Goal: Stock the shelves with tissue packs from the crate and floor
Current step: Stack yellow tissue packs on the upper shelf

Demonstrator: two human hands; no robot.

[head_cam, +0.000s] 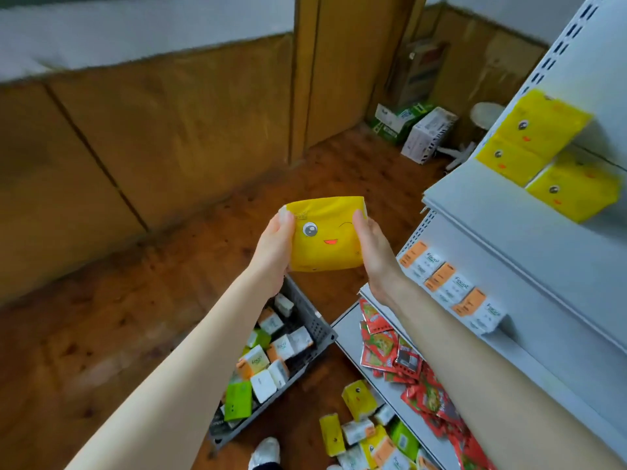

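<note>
We hold one yellow tissue pack (pixel 325 235) in the air between both hands, left hand (pixel 276 247) and right hand (pixel 371 247) each curled round a side edge, well short of the shelf (pixel 502 212) where matching yellow packs (pixel 543 154) sit. The soft wrapper could slip if we let go one side early.
</note>
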